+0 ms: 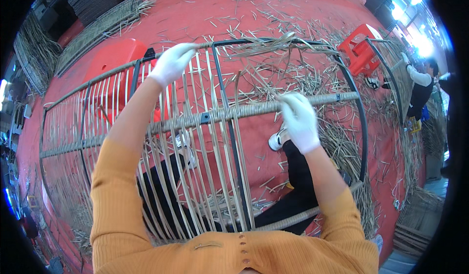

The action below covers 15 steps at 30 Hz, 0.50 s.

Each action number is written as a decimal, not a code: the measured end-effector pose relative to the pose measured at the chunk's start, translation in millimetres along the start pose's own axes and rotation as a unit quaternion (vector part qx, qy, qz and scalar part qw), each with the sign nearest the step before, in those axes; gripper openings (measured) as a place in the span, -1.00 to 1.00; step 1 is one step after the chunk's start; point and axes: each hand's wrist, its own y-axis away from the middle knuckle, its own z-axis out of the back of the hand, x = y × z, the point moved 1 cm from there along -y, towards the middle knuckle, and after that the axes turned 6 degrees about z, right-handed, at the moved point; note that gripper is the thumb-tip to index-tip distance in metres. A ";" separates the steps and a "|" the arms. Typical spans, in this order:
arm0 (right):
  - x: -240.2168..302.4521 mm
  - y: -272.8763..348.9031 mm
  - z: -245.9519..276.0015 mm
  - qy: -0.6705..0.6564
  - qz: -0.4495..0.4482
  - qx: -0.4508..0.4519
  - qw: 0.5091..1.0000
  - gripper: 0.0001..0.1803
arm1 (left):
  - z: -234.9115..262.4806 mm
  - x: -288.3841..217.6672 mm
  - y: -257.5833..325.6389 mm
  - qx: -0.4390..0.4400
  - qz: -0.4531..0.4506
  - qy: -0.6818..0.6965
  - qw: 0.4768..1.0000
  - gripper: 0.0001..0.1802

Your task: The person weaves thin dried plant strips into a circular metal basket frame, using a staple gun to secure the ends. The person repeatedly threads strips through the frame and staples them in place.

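The frame (224,113) is judged stiff, best held by its rails (327,99); a strip (264,84) seems pinched by right hand (299,120); left hand (172,65) cannot be judged.

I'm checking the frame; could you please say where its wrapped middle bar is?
In the head view, the wrapped middle bar crosses the frame left to right, below the left hand, passing behind the right hand.

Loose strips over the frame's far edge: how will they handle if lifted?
The loose strips probably flex rather than stay rigid: they curve around the dark frame's far edge. They're likely light, being thin and narrow. They may snag on one another, since several cross.
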 end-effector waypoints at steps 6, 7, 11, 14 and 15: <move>-32.5 -129.3 -129.1 -0.272 -0.303 0.203 0.890 -0.36 | -57.8 66.6 -101.6 0.079 0.111 -0.131 0.982 -0.68; -39.1 -141.0 -137.1 -0.275 -0.360 0.218 0.864 -0.38 | -60.1 77.4 -106.3 0.076 0.103 -0.118 0.985 -0.70; -73.0 -219.4 -172.3 0.016 -0.063 0.236 0.970 -0.66 | -67.3 95.5 -108.9 0.038 0.071 -0.101 0.992 -0.73; -113.1 -303.1 -216.2 0.130 0.060 0.289 0.947 -0.65 | -72.1 83.3 -100.2 -0.076 0.043 -0.043 0.995 -0.73; -125.8 -310.8 -228.6 0.143 0.036 0.335 0.931 -0.64 | -73.7 78.1 -97.1 -0.065 0.037 -0.065 0.995 -0.72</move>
